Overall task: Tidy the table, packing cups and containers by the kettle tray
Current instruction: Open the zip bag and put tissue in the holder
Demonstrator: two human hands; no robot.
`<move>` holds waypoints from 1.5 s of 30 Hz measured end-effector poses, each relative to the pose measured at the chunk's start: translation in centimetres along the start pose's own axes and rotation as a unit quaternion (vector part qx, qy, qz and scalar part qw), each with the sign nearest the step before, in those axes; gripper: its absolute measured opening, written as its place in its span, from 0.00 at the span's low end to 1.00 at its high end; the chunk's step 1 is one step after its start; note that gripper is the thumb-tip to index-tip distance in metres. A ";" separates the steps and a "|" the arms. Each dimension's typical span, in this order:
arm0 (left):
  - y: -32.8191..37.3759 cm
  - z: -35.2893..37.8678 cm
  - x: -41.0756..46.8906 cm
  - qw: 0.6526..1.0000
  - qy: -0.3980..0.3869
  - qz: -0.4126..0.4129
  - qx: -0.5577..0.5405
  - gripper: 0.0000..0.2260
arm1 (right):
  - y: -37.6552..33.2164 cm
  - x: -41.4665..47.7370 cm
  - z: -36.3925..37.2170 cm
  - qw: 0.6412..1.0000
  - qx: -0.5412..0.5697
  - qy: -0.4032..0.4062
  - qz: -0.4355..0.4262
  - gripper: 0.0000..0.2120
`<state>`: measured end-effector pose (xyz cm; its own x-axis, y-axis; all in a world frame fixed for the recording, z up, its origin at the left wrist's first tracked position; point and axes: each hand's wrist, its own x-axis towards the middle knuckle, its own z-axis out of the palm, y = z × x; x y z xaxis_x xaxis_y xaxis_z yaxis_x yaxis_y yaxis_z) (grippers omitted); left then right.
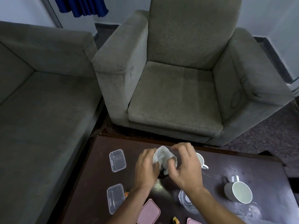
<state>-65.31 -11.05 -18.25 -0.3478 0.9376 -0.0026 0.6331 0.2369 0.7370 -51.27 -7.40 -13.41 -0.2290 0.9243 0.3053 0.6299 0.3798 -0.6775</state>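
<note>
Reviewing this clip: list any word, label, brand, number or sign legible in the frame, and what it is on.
None can be read.
Far clear container: faint embossed marks on its base, too blurred to read.
White paper held between left hand and right hand: no print visible.
Cups, pink lids: no visible markings.
Small colourful wrapper at the near edge: too small to read.

Dark object (162, 174) under tissue (163, 156) unidentifiable; pink lids (149, 212) cropped at bottom.
</note>
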 end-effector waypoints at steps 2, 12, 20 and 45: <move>0.2 -0.3 0.2 0.999 -0.020 -0.024 -0.007 0.16 | -2.1 0.0 0.1 0.999 0.000 -0.037 0.023 0.09; -0.7 -1.5 -0.1 0.991 -0.063 0.003 -0.116 0.17 | -2.4 4.3 4.0 0.799 0.149 -0.324 0.484 0.34; -1.7 -1.0 -0.5 0.992 -0.057 0.078 -0.077 0.25 | -0.8 3.4 7.6 0.730 0.215 -0.276 0.587 0.23; 0.2 -0.9 -1.3 0.997 -0.011 -0.004 0.073 0.15 | -1.7 4.6 -0.5 0.887 -0.220 -0.261 0.312 0.20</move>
<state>-65.36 -12.41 -17.55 -0.3384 0.9407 -0.0233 0.7250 0.2764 0.6308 -53.03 -3.82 -10.48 0.0259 0.8838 -0.4672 0.9570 -0.1571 -0.2440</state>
